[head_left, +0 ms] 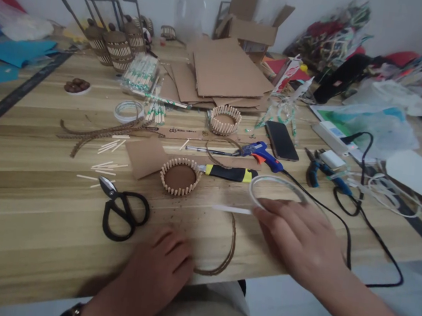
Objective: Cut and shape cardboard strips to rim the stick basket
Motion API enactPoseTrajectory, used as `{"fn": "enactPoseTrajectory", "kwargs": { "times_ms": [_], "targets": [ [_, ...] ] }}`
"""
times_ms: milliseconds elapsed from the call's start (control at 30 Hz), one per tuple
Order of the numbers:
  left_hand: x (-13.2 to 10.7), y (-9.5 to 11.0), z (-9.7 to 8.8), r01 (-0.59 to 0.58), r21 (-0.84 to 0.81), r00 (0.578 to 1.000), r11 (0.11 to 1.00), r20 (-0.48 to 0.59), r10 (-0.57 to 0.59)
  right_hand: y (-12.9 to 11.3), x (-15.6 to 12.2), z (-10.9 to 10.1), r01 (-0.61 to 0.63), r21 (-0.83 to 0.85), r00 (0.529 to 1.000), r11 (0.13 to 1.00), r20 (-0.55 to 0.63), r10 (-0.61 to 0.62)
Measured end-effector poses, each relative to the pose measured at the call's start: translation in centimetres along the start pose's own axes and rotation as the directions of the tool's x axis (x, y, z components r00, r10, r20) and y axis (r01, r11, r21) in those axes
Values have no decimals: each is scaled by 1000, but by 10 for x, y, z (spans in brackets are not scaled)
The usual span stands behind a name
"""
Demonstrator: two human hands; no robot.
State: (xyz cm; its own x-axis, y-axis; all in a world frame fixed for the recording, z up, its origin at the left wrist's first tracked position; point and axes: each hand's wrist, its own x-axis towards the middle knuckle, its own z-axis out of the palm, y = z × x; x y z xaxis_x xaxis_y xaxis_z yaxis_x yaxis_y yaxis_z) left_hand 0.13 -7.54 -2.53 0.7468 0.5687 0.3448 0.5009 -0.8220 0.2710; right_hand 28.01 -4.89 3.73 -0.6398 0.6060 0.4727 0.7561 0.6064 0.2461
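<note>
My left hand lies flat on the wooden table, fingers stretched out, pressing one end of a curved brown cardboard strip. My right hand rests on a roll of clear tape, fingers pinching its white loose end, which is pulled out to the left. Just behind stands a small round basket of wooden sticks with a brown cardboard base. Black scissors lie left of my left hand.
A yellow-black utility knife, a blue glue gun with its black cord, a phone, pliers and a second stick basket lie behind. Cardboard sheets, loose sticks and finished baskets sit farther back.
</note>
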Motion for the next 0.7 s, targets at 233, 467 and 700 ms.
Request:
{"fn": "enactPoseTrajectory", "kwargs": {
  "times_ms": [233,467,700],
  "targets": [
    [10,1,-12,195,-333,980,923,19,-200,-42,-1,16,91,200,994,975,-83,-76],
    [3,0,-15,554,-472,817,686,148,-557,-56,9,30,-41,411,990,911,-104,91],
    [8,4,-18,487,-526,848,697,94,-521,-58,24,29,-115,473,967,874,-148,207]
  ]
}}
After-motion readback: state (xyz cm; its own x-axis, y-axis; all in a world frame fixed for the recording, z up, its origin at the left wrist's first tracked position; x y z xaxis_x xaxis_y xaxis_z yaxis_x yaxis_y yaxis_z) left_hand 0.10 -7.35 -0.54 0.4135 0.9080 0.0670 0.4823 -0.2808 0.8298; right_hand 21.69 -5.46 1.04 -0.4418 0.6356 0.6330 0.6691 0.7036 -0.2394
